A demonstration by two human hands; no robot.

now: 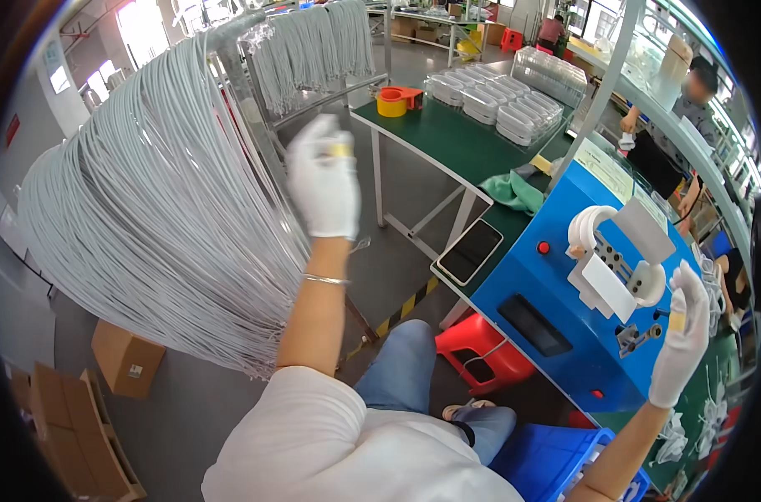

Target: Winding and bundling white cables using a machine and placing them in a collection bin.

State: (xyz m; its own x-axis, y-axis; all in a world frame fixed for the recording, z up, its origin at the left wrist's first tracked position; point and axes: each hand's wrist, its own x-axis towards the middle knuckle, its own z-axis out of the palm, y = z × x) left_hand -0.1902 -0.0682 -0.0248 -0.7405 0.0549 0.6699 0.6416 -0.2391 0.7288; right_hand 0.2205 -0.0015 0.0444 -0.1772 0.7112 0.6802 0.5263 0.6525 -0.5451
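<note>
The gloved left hand [324,180] at eleven o'clock, near grey cables [150,197] at nine, and gloved right hand [680,356] at four, beside the blue machine [544,281] at three, have bent fingers; pinching cannot be determined.

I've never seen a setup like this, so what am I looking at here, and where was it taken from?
This one wide, curved picture comes from a head-worn camera looking down. There's no robot: the white-gloved left hand and right hand are the wearer's own. The left, blurred, is raised beside hanging grey cables; the right is beside a blue machine with white curved fittings. On the green table are stacked plastic trays and a yellow tape roll; a phone lies beside the machine. I can't tell whether either hand holds anything.
</note>
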